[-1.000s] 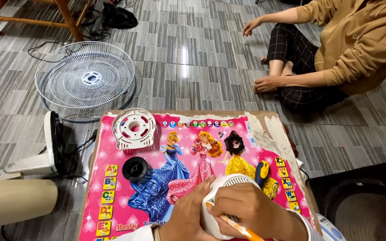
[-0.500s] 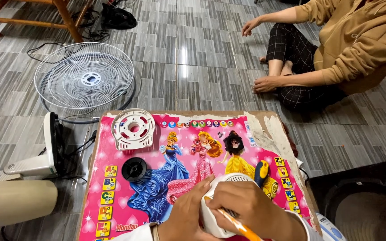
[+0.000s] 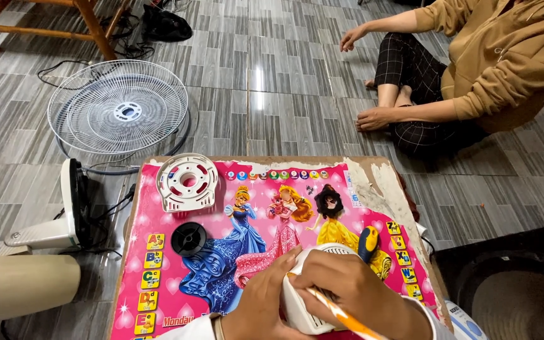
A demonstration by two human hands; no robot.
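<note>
a white plastic fan housing (image 3: 306, 308), rounded with slits along its top, is sitting at the near edge of a pink cartoon-printed table (image 3: 158, 220). the left hand (image 3: 262, 305) is curling around its left side, gripping it. the right hand (image 3: 351, 293) is pressing over the top while pinching an orange-shafted tool (image 3: 341, 315). a blue-and-yellow screwdriver handle (image 3: 368, 242) is lying just beside the housing. a black round cap (image 3: 188, 238) and a white round plate (image 3: 187, 181) are lying farther up, leaving open tabletop between. a fan grille (image 3: 118, 110) is lying on the floor beyond the table's far edge.
</note>
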